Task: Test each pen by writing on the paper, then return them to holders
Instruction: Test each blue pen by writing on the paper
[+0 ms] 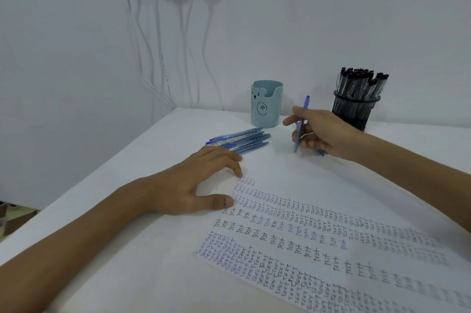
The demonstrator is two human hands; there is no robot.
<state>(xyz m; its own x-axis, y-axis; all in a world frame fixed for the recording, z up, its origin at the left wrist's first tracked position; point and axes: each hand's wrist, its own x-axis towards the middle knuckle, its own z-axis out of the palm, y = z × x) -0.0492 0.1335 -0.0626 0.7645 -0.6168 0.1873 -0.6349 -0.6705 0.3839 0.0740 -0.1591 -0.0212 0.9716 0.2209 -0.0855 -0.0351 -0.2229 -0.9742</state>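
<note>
My right hand [321, 131] grips a blue pen [304, 108], held nearly upright with its tip just above the white table beyond the paper. My left hand [193, 185] rests with spread fingers on the top left corner of the paper [318, 223], which is covered in rows of small handwritten test words. A pile of several blue pens [242, 140] lies on the table just beyond my left fingers. Behind it stands a light blue holder [266, 106] with a bear face. A black mesh holder [355, 108] packed with several black-capped pens stands at the back right.
The white table [142, 249] meets a white wall at the back. Its left edge drops off to the floor. White cables [158, 40] hang down the wall from a socket at the top, reaching the table's back left corner.
</note>
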